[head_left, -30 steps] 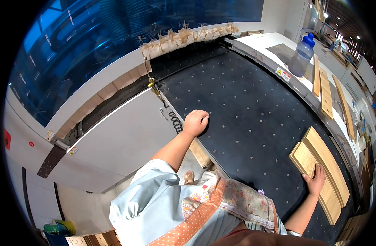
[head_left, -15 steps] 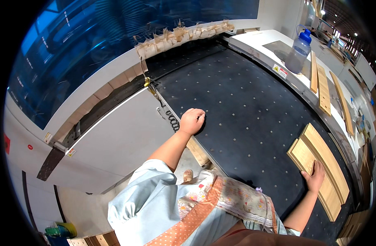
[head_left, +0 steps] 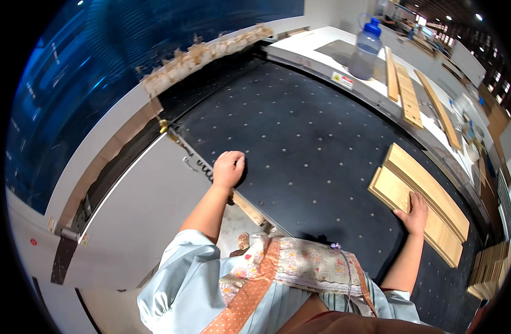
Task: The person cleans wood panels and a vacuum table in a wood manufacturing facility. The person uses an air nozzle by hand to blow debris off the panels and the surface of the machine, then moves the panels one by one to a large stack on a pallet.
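My left hand (head_left: 228, 168) rests, fingers curled, by the near left edge of a black worktable (head_left: 300, 183) dotted with small studs. Whether anything lies inside its curl is hidden. Off to the right, my right hand (head_left: 414, 216) lies with fingers stretched over a pale wooden board (head_left: 390, 189), touching its top. A second wooden board (head_left: 433, 196) with a stepped edge lies alongside on the far side, the two shifted slightly lengthwise.
Beyond the worktable, a white ledge (head_left: 300, 50) carries a blue-capped water bottle (head_left: 365, 53) and several wooden strips (head_left: 407, 97). A blue-windowed machine (head_left: 172, 39) stands at the left, with ragged tan strips (head_left: 205, 60) under it. Stacked boards (head_left: 489, 270) sit at the lower right.
The view has swung to the right, so the scene sits further left. My right hand stays on the board, and my left hand stays at the table edge.
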### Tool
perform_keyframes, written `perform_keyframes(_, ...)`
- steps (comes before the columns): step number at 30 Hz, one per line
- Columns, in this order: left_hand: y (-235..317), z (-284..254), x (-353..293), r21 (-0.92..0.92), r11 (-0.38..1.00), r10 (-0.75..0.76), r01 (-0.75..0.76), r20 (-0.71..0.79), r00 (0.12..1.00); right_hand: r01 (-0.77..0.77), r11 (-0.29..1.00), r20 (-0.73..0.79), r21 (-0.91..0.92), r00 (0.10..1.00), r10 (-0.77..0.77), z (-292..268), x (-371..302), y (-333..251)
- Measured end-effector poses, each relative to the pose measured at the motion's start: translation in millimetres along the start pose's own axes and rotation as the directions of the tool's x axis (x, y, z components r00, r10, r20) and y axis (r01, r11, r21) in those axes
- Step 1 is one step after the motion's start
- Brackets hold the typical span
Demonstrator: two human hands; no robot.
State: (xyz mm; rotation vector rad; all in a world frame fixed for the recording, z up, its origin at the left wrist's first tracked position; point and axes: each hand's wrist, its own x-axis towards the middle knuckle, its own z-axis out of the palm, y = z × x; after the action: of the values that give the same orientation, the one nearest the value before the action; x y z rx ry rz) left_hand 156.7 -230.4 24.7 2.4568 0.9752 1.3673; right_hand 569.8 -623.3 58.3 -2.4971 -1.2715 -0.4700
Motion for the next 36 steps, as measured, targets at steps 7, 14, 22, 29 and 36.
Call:
perform_keyframes(7, 6, -2, 2, 0.019, 0.996, -0.089, 0.087, 0.075, 0.993, -0.02, 1.0, -0.03, -0.014, 0.999, 0.02, 1, 1, 1)
perform_keyframes(14, 4, -5, 2, 0.034, 0.997, -0.069, 0.066, 0.076, 0.995, -0.049, 0.999, 0.002, 0.005, 0.999, 0.049, -2, 2, -4)
perform_keyframes(22, 1, -2, 1, -0.027, 0.999, -0.02, 0.02, 0.016, 1.0, -0.048, 0.999, 0.0, 0.013, 0.999, 0.048, 3, -2, 1)
perform_keyframes(29, 1, -1, 1, -0.037, 0.999, -0.024, 0.024, 0.004, 1.0, -0.055, 0.998, 0.026, 0.008, 0.998, 0.055, 3, 0, 2)
perform_keyframes(36, 1, -1, 2, -0.035, 0.999, -0.009, 0.009, 0.005, 1.0, -0.055, 0.993, 0.062, 0.106, 0.997, 0.049, 0, 2, 5)
